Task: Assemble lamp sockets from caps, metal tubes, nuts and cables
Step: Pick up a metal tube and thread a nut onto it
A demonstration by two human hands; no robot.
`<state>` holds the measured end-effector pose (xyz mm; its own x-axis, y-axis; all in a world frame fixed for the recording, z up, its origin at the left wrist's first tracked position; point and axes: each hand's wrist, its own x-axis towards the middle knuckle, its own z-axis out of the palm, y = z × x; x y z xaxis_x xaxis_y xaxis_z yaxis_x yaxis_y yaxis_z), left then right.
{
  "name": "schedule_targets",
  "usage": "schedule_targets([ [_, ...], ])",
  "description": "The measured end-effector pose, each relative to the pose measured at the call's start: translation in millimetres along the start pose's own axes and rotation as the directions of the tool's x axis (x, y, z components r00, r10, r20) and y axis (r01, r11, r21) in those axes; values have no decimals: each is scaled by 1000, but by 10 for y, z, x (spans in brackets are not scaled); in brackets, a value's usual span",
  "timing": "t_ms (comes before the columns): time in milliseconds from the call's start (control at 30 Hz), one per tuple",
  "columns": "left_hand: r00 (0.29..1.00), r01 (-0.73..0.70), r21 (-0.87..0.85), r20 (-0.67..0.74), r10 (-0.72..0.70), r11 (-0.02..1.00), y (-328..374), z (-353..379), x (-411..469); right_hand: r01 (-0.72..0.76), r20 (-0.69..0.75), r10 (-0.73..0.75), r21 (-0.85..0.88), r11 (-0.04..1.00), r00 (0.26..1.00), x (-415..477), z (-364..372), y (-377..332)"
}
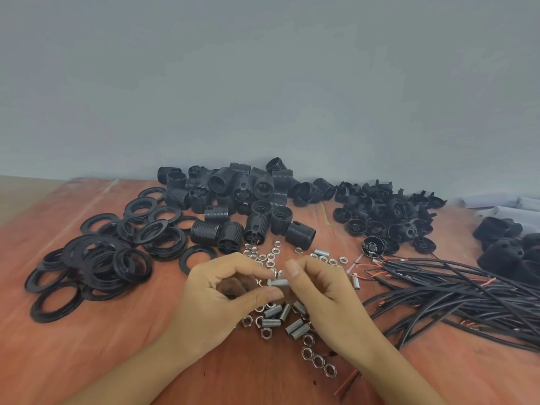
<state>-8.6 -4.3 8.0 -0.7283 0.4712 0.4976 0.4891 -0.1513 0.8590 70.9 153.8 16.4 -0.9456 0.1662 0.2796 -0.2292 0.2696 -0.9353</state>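
- Left hand (pixel 230 290) pinches a nut (pixel 269 282) — at the tube's left end.
- Right hand (pixel 318 290) pinches the tube (pixel 281 283) — above the bench (pixel 117 346).

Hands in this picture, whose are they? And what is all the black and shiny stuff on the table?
They belong to a person who wears a camera on their head, so you look down just as they do. There is no robot here. The left hand and the right hand hold a small metal tube between them. The left fingers pinch what looks like a nut at its end. On the table lie flat black rings, ribbed black sockets, black caps, a bundle of cables, and loose nuts and tubes under the hands. The person is putting lamp sockets together.
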Motion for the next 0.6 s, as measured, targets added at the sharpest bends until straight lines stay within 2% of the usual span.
schedule_targets([
  [167, 997, -63, 33, 50, 61, 997, 14, 22, -1, -6, -36, 3, -74, 997, 999, -8, -1, 32],
  [600, 990, -131, 72, 52, 128, 989, -23, -32, 31, -17, -12, 17, -51, 999, 1000, -27, 30, 14],
])
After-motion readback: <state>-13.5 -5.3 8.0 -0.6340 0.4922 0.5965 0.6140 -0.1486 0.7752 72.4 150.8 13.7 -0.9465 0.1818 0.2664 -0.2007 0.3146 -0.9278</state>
